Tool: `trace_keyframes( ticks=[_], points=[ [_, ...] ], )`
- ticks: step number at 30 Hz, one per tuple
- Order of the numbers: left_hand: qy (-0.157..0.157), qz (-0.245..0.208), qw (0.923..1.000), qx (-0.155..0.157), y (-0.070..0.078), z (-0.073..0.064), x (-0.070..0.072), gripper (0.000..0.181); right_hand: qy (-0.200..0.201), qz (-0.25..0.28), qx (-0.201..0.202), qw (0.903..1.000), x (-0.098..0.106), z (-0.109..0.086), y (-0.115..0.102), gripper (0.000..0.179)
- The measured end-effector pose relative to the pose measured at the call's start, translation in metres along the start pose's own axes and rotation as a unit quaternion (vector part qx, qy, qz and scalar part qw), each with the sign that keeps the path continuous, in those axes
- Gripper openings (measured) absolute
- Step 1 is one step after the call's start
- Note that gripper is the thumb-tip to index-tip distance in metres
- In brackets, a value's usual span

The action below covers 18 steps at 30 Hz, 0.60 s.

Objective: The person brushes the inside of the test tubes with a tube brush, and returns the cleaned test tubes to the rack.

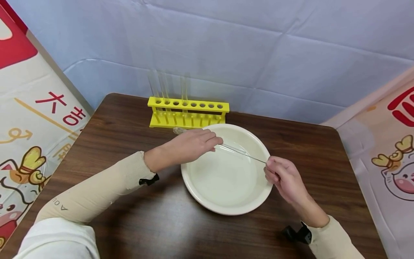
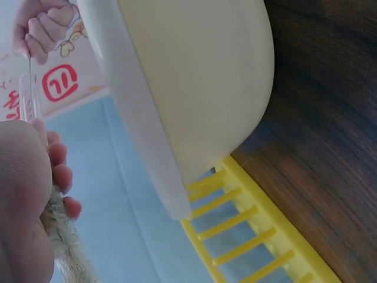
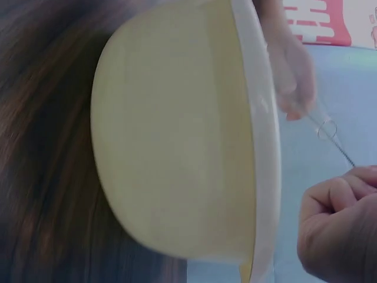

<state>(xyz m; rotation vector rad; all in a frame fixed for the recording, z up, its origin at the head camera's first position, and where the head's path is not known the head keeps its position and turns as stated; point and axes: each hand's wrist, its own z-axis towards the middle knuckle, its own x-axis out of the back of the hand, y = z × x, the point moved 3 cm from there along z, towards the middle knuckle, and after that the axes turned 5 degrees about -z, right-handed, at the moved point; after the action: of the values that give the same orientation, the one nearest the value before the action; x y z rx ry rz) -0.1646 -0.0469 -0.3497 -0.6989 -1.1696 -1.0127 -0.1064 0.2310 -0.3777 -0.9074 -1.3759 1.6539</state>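
Over the white basin (image 1: pixel 189 183), my left hand (image 1: pixel 195 145) grips a clear glass test tube (image 1: pixel 235 149) with curled fingers. Inside the tube is a test tube brush, its pale bristles (image 2: pixel 69 253) at the end beyond my left palm in the left wrist view. The brush's thin twisted wire (image 1: pixel 257 158) comes out of the tube's open mouth toward the right. My right hand (image 1: pixel 286 178) pinches that wire between thumb and fingers near the basin's right rim. The stretch of tube under my left palm is hidden.
Behind the basin stands a yellow test tube rack (image 1: pixel 188 103) with several holes and three clear tubes (image 1: pixel 184 88) upright at its left part. Everything rests on a dark wooden table (image 1: pixel 307 144). A pale blue cloth (image 1: pixel 207 43) hangs along the back edge.
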Motion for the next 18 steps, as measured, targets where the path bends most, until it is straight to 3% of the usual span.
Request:
trace_keyframes(
  ticks=[8,12,18],
  points=[
    [-0.026,-0.037,0.9983,0.036,-0.005,-0.004,0.005,0.03,0.03,-0.059,0.074,0.995,0.009,-0.007,-0.006,0.036],
    [-0.029,-0.041,0.9978,0.042,-0.009,-0.009,0.005,0.029,0.026,-0.091,0.1,0.9905,0.016,-0.011,-0.007,0.038],
    [-0.018,-0.031,0.9989,0.029,-0.01,-0.012,0.006,0.029,0.007,-0.069,0.149,0.9865,0.024,-0.015,-0.005,0.04]
  ],
)
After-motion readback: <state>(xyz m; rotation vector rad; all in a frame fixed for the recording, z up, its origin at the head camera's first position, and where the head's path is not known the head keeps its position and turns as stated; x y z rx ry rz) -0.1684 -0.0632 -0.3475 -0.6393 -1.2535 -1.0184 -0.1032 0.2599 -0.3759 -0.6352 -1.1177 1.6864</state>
